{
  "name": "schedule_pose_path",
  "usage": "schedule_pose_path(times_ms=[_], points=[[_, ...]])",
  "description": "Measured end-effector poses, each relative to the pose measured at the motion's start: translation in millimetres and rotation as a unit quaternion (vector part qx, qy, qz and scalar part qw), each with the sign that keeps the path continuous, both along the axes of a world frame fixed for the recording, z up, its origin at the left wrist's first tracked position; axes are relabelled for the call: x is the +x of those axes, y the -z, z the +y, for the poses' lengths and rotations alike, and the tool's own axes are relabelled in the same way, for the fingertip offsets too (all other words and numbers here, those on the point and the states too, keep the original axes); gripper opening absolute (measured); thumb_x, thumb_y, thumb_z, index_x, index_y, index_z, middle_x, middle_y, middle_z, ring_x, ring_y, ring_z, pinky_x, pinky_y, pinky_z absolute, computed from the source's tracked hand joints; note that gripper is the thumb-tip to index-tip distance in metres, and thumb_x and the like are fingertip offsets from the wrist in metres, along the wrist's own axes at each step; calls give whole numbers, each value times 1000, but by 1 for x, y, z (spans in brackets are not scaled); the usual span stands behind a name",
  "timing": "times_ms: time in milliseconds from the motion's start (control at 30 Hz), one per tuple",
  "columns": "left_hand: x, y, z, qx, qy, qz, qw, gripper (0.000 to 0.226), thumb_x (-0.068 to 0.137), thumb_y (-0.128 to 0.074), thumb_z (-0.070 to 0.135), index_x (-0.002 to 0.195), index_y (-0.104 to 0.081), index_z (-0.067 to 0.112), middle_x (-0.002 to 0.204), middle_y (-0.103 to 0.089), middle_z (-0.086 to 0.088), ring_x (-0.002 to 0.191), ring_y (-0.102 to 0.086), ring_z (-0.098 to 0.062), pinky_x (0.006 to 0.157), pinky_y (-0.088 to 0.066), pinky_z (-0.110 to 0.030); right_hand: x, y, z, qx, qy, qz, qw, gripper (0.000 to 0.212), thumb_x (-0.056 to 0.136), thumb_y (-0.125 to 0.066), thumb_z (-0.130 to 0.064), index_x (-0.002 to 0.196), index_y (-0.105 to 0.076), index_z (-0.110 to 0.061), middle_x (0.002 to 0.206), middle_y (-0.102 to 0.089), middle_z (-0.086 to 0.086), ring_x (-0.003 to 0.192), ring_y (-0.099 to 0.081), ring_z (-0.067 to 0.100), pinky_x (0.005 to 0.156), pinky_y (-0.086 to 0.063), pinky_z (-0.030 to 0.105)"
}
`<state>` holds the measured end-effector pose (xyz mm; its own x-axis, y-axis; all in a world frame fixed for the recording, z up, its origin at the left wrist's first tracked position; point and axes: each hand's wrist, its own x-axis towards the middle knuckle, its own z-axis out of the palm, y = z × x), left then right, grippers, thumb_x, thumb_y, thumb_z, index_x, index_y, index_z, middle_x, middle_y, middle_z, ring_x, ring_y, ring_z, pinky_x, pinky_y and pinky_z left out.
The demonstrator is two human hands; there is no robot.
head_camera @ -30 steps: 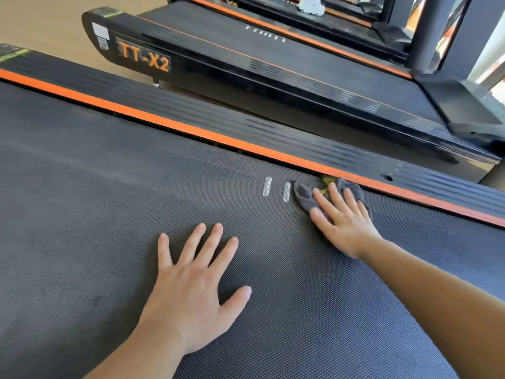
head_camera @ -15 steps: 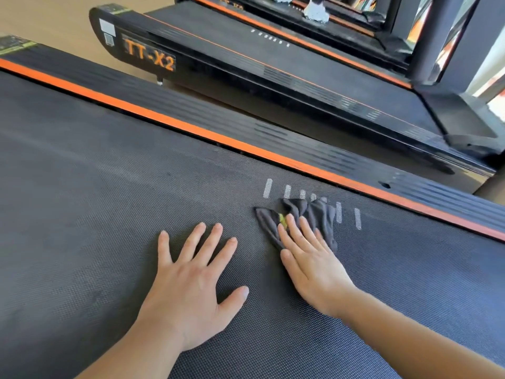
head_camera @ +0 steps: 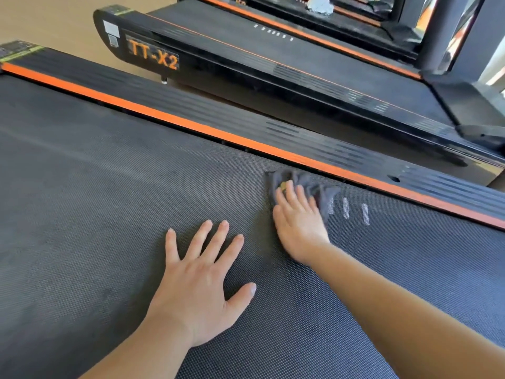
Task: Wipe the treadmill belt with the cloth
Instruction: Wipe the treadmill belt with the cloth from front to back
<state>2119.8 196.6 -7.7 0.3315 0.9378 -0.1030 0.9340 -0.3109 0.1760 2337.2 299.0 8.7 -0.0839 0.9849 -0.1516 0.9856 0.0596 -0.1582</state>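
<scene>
Grey cloth [head_camera: 320, 189], right hand [head_camera: 299, 222] pressing flat

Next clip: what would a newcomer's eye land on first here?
Two bare hands on the dark treadmill belt: the left hand lies flat with fingers spread, and the right hand presses a crumpled grey cloth near the belt's far edge. Just beyond runs a bright orange stripe, and the neighbouring treadmill shows an orange TT-X2 label at upper left.

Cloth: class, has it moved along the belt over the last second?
Yes. The cloth has slid left across the white dashes, which now show at its right.
</scene>
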Motion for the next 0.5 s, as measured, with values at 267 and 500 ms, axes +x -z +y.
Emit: schedule_pose_path(times_ms=[267, 500], points=[[0, 1, 0, 11, -1, -25, 1000, 86, 91, -18, 86, 162, -22, 38, 173, -7, 6, 160, -1, -21, 119, -2, -73, 67, -11, -15, 55, -38, -138, 988, 64, 106, -7, -44, 165, -15, -22, 173, -5, 0, 160, 3, 16, 129, 0, 39], [-1, 1, -1, 14, -1, -20, 1000, 84, 92, -20, 85, 160, -30, 37, 171, -16, 5, 159, -10, -23, 118, -9, -74, 71, 3, 25, 17, 160, -50, 986, 62, 105, -10, -40, 164, -18, -19, 174, -3, 6, 159, 0, 24, 128, -3, 47]])
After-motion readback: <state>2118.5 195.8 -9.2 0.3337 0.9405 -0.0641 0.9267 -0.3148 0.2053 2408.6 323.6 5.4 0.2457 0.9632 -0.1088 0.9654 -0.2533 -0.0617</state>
